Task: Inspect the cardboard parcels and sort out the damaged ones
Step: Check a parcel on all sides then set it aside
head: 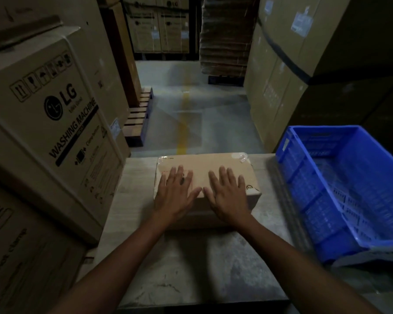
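We have one cardboard parcel [204,175] lying flat near the far edge of the grey table [191,268], and both our palms rest on its top face — left hand [175,193] on the left half, right hand [227,196] on the right, fingers straight and spread, gripping nothing. Clear tape shows at the two far corners and the near right corner looks a little scuffed, though the dim light keeps us from calling it damage. To inspect well, we would judge it best to press evenly across the lid to feel for soft or crushed spots, then turn the box and check each side and seam. The blue crate [340,200] stands just to the right, empty, probably for rejects. Tall washing-machine cartons [55,123] crowd the left.
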### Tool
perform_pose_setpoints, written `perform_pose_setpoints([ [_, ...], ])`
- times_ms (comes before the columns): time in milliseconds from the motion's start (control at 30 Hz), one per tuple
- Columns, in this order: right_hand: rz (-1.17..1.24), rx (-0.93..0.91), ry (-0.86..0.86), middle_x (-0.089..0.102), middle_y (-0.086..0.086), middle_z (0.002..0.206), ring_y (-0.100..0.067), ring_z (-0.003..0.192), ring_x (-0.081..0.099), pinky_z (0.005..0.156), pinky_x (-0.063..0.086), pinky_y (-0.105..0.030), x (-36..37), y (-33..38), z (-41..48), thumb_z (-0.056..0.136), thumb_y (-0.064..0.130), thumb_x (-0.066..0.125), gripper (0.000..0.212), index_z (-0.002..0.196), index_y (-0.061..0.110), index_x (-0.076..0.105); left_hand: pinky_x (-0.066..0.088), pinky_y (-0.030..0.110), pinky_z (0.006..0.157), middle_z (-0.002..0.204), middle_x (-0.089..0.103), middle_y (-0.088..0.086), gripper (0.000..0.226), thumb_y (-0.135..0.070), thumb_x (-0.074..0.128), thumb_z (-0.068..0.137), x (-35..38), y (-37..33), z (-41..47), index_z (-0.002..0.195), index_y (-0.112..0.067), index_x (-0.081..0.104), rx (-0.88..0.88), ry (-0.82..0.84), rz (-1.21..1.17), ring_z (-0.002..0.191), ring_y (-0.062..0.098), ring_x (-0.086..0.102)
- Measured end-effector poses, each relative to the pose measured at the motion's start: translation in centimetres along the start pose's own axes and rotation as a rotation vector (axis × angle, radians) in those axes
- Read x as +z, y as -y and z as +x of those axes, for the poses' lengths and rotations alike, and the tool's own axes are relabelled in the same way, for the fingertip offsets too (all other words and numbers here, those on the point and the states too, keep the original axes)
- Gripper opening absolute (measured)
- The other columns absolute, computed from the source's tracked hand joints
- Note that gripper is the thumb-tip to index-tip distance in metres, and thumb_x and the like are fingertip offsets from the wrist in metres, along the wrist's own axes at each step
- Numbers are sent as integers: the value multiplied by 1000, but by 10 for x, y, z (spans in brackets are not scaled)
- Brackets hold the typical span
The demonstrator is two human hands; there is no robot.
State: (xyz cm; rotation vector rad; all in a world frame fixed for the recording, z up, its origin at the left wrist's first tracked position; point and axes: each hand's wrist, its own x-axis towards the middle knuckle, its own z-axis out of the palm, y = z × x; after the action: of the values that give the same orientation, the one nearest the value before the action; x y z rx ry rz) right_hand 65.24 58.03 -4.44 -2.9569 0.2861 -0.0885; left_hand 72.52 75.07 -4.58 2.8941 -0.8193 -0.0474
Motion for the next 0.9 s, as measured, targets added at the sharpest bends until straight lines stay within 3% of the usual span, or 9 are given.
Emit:
perform_pose_setpoints([
  [100,-75,-9,-16,30,-13,159,-34,146,28,113,25,-57,-7,-1,8,96,66,15,71,153,27,32,16,48,120,165,18,7,69,-65,14,98,-10,2,9,156,-30,25,17,-8,24,151,27,15],
  [167,-134,-55,-19,39,-13,149,-33,136,37,106,31,-56,-17,0,19,98,65,25,62,145,26,38,31,46,107,151,38,9,57,-58,26,100,-19,4,19,148,-30,38,47,-75,70,137,27,34],
  [233,-136,-157,40,22,-12,164,-33,150,21,115,17,-63,-19,2,29,102,60,22,61,156,30,26,27,47,113,156,29,14,56,-56,28,101,-19,7,28,151,-32,32,54,-54,29,142,29,27],
  [333,-76,-216,117,2,-2,170,-27,156,-1,120,3,-63,-10,1,32,106,54,15,58,161,36,9,-1,50,123,167,-9,9,63,-58,22,102,-12,8,33,159,-34,7,41,78,-38,153,24,-11],
  [433,-76,-242,126,9,-1,169,-27,155,8,118,14,-63,-15,-6,41,104,57,20,59,160,38,13,0,47,124,167,-3,9,65,-59,23,102,-16,10,37,159,-31,10,56,93,-57,154,23,-7],
  [533,-106,-250,149,15,-4,168,-27,152,18,115,25,-57,-28,-15,55,98,70,28,73,160,36,13,9,48,124,166,15,10,65,-59,33,100,-16,12,35,155,-25,28,3,-69,-101,153,26,10],
  [700,-67,-9,162,-7,-4,170,-30,156,-6,116,-2,-68,-15,-30,51,81,93,16,98,161,36,4,13,57,120,163,21,11,65,-64,35,96,-11,10,32,152,-31,33,-154,-64,-40,151,30,13],
  [800,-71,-60,183,7,-6,169,-31,155,8,117,11,-65,-28,-35,68,81,92,18,96,159,36,16,23,51,117,158,29,10,63,-63,41,95,-21,25,43,150,-31,39,-92,-48,-73,147,27,21],
  [900,-25,-147,126,31,-4,162,-25,146,31,115,28,-50,-39,-55,69,76,87,12,97,152,33,38,31,47,115,153,36,10,58,-55,50,96,-21,40,42,146,-27,47,-64,-96,-187,143,25,27],
])
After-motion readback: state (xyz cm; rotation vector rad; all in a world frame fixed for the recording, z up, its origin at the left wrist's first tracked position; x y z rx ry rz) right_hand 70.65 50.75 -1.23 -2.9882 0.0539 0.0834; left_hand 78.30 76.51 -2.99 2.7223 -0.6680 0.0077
